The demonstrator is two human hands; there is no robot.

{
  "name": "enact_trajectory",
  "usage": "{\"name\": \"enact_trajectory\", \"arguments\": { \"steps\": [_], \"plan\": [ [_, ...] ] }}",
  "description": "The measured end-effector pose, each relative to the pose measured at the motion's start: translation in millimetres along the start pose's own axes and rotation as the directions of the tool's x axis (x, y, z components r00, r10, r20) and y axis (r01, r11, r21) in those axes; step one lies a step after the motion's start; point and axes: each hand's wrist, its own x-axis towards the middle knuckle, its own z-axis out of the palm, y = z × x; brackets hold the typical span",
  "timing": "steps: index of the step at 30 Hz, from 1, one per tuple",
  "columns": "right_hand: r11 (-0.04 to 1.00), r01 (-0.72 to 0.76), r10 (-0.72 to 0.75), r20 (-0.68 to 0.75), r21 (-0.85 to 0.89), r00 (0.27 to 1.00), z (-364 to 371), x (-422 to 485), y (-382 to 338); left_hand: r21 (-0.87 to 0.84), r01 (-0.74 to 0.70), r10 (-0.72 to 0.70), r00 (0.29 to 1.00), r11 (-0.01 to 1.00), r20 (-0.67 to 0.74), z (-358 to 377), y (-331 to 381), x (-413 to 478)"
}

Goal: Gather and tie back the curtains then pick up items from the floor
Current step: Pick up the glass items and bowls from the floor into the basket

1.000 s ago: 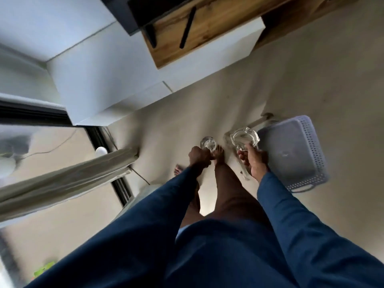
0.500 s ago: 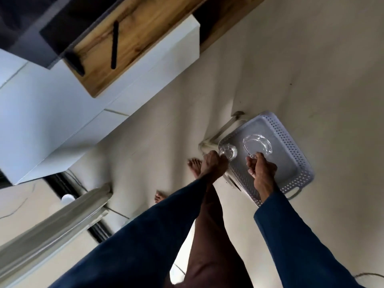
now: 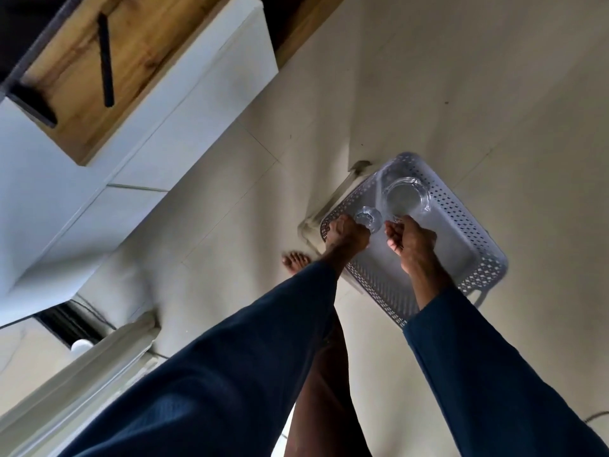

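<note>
- Sitting on the floor [image 3: 494, 94], the basket [image 3: 375, 278] has bare floor to its right; a cabinet [image 3: 197, 110] stands well apart on the left.
- Left hand [image 3: 346, 237] reaches over the basket's left rim, grip curled round a glass [image 3: 369, 219].
- Right hand [image 3: 410, 242] hangs over the basket, grip pinching the near rim of a dish [image 3: 407, 194] inside it.

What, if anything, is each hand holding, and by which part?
The left hand grips the small glass by its side. The right hand curls at the near rim of the glass dish; a pinch cannot be told.
</note>
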Motion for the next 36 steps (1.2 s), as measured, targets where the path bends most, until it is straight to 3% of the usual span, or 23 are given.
{"name": "enact_trajectory", "arguments": {
  "steps": [3,7,11,14,18,21,25,30,36],
  "plan": [
    [1.000,0.015,-0.015,-0.021,0.013,1.000,-5,-7,3,-0.050,-0.017,0.020,0.998,0.999,0.063,-3,-6,-7],
    [0.996,0.069,-0.072,-0.044,-0.058,0.996,-8,-32,9,-0.014,-0.029,0.029,0.999,0.999,0.019,-8,-4,-14],
    [0.896,0.317,-0.348,-0.049,-0.310,0.936,5,-72,20,0.182,-0.143,0.160,0.983,0.973,-0.084,-30,-14,-40],
    [0.785,0.494,-0.499,0.091,-0.374,0.862,31,-108,37,0.261,-0.147,0.197,0.964,0.954,-0.179,-60,-39,-64],
    [0.644,0.629,-0.535,0.331,-0.436,0.777,85,-157,68,0.207,-0.058,0.117,0.950,0.977,-0.288,-115,-97,-86],
    [0.484,0.719,-0.465,0.549,-0.500,0.695,135,-200,99,0.064,0.056,-0.027,0.919,0.996,-0.394,-160,-164,-96],
    [0.279,0.786,-0.229,0.756,-0.552,0.613,202,-255,165,-0.143,0.232,-0.272,0.844,0.962,-0.463,-220,-281,-127],
    [0.111,0.828,0.023,0.834,-0.550,0.551,274,-310,272,-0.413,0.312,-0.488,0.752,0.856,-0.443,-263,-433,-153],
    [-0.069,0.860,0.232,0.830,-0.506,0.507,340,-382,408,-0.527,0.309,-0.553,0.728,0.792,-0.405,-294,-569,-182]
  ]
}}
